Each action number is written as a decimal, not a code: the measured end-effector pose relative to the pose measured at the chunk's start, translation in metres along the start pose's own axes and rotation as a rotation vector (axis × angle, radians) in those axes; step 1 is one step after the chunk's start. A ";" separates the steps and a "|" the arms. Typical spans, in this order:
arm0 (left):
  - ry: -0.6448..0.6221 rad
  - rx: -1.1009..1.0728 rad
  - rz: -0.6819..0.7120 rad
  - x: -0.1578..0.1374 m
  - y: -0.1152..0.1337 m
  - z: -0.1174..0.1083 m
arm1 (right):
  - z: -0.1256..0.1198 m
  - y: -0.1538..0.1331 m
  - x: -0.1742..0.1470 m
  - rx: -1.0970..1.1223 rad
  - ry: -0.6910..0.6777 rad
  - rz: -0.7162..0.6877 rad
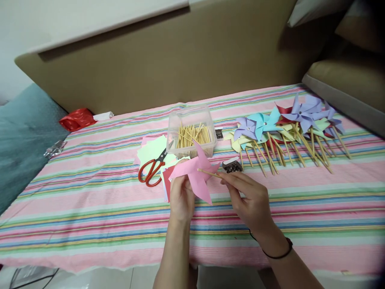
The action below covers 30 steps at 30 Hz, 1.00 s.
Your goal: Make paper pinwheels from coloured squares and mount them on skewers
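A pink paper pinwheel (197,185) is held up in my left hand (182,196), whose fingers are closed on it from behind and partly hidden by the paper. My right hand (248,196) pinches a thin wooden stick (210,173), its far tip at the pinwheel's middle. Whether the stick is fixed to the paper I cannot tell. Just beyond the right hand lies a small open box of dark pins (233,165). Behind the pinwheel stands a clear plastic tub (192,114) with many wooden sticks (194,135).
Red-handled scissors (155,165) lie on pale green paper sheets (152,149) at the left. Finished-looking coloured pinwheels (267,122) are heaped at the right. A red plastic bag (77,119) sits at the far left. A striped cloth (90,192) covers the surface, with a brown backrest (168,60) behind.
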<state>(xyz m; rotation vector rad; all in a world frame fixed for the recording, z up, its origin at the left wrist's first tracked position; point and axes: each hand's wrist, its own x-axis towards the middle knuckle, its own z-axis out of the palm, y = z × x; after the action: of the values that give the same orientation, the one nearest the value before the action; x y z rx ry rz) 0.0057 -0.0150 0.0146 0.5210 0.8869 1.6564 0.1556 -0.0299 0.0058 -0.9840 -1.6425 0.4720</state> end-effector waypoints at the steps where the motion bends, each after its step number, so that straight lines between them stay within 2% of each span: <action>1: 0.000 0.000 0.002 0.000 0.000 0.000 | 0.000 0.000 0.000 0.006 0.000 0.003; 3: -0.016 -0.009 0.005 0.000 0.001 0.000 | -0.001 -0.001 0.001 0.037 0.004 0.028; 5: -0.065 -0.003 0.002 -0.001 0.001 0.001 | -0.001 0.000 0.002 0.100 0.010 0.113; 8: -0.163 0.062 0.022 -0.002 -0.001 0.003 | -0.002 0.003 0.003 0.280 0.004 0.392; 11: -0.198 0.146 0.098 0.001 -0.007 0.002 | 0.000 0.009 0.004 0.527 -0.008 0.688; 14: -0.164 0.251 0.205 0.005 -0.013 -0.002 | 0.004 0.013 0.006 0.641 -0.041 0.835; 18: -0.088 0.404 0.353 0.009 -0.015 -0.007 | 0.006 0.012 0.009 0.647 -0.107 0.873; 21: -0.072 0.437 0.385 0.009 -0.014 -0.008 | 0.003 0.011 0.010 0.646 -0.104 0.856; 23: -0.105 0.428 0.372 0.009 -0.015 -0.007 | 0.001 0.011 0.010 0.652 -0.091 0.833; 27: -0.260 0.410 0.283 0.002 -0.021 0.000 | 0.001 0.009 0.009 0.686 -0.086 0.747; 30: -0.296 0.400 0.201 -0.004 -0.023 0.007 | 0.007 0.005 0.009 0.727 -0.090 0.702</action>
<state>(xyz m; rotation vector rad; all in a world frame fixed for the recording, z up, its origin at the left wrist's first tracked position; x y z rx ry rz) 0.0266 -0.0150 0.0012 1.1315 0.9699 1.5274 0.1500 -0.0189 0.0055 -0.9456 -1.0062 1.4795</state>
